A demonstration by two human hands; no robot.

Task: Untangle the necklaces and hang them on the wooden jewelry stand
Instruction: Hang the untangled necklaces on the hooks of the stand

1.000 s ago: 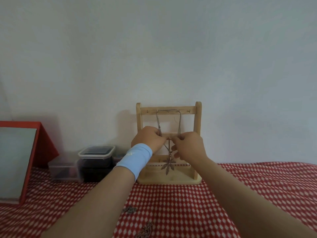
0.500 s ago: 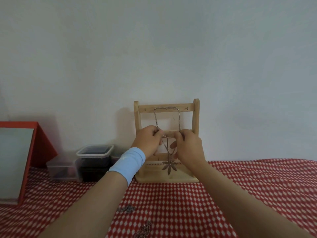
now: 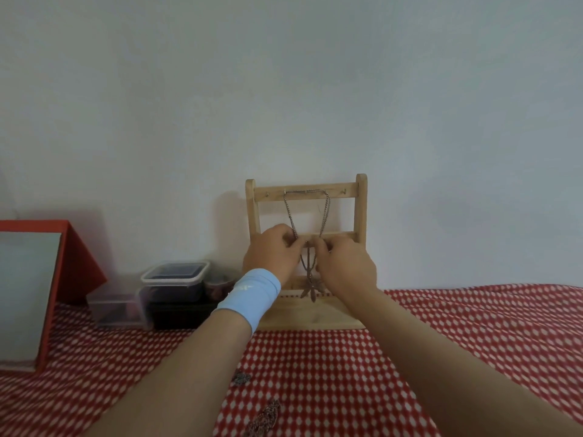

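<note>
Hung on the pale wooden jewelry stand point(image 3: 361, 212), the silver leaf-pendant necklace point(image 3: 311, 291) is pinched by left hand point(image 3: 270, 258) and right hand point(image 3: 347, 270) fingers point(image 3: 290, 245); strand straightening, then release, is judged required.

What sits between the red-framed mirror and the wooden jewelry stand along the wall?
In the head view, plastic boxes: a clear box beside the red-framed mirror, then a lidded dark box nearer the wooden jewelry stand.

A pale blue stretchy wristband point(image 3: 252, 293) circles the wrist just behind the left grip point(image 3: 269, 253), a small white mark on its top. Behind the right grip point(image 3: 345, 266), the forearm point(image 3: 441, 357) is bare.
</note>
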